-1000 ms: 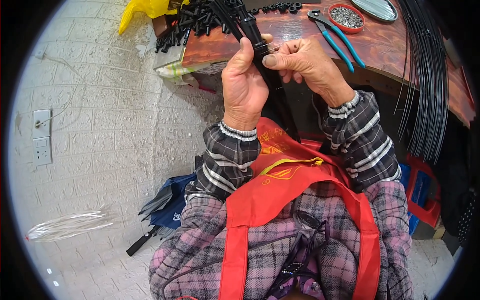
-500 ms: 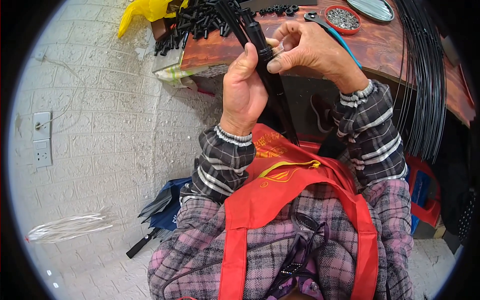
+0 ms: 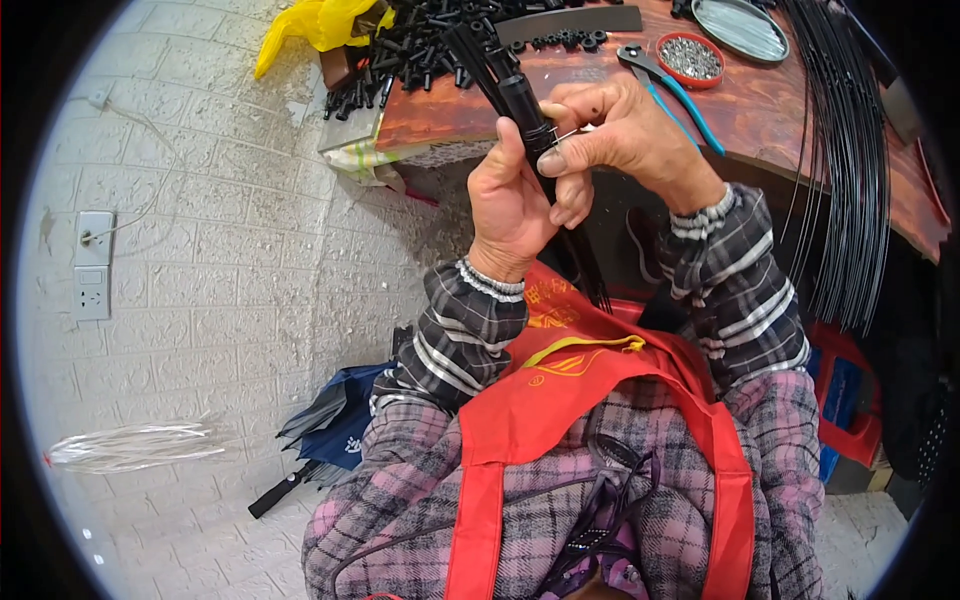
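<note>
A black umbrella frame, with a shaft and several thin ribs, is held at a slant over the front edge of the table. My left hand is wrapped round it, thumb up along the near side and fingertips showing on the far side. Beside the ringed collar, my right hand is closed in a pinch on a thin metal wire. The wire touches the collar; its other end is hidden. Lower down, the frame passes toward the red apron on my lap.
Blue-handled pliers lie beside a red dish of small metal pieces. Behind is an oval dish of pale wires. Black rods hang over the right edge. Black plastic parts are heaped at the back left, near a yellow bag.
The whole view has shifted slightly. My left fingertips now show past the shaft, curled round it below my right hand. My right hand still pinches at the collar, where the wire shows more clearly.
</note>
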A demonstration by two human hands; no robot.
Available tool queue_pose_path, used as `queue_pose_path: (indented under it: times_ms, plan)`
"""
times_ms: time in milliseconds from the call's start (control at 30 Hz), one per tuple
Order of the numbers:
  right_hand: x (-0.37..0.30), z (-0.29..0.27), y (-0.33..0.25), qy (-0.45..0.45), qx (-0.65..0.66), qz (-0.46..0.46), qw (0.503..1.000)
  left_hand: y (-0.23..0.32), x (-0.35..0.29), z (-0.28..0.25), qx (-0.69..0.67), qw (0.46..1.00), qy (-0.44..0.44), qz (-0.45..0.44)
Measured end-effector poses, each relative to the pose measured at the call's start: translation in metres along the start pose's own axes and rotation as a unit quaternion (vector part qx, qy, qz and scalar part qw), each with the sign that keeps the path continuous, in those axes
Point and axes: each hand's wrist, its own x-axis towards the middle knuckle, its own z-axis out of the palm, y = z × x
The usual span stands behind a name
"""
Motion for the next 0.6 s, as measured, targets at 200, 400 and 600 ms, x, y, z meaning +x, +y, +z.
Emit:
queue_pose_path:
  times_ms: [200, 400, 600]
  plan:
    - [-0.007, 0.029, -0.011, 0.154, 0.153, 0.156, 0.964, 0.012, -0.001, 0.001, 0.131, 0.981, 0.119, 0.075]
    - [-0.003, 0.028, -0.016, 0.175, -0.002, 0.079, 0.981, 0.011, 0.002, 0.014, 0.190, 0.960, 0.177, 0.103]
    - [0.001, 0.027, -0.026, 0.162, -0.272, -0.050, 0.947, 0.013, 0.001, 0.014, 0.173, 0.962, 0.176, 0.114]
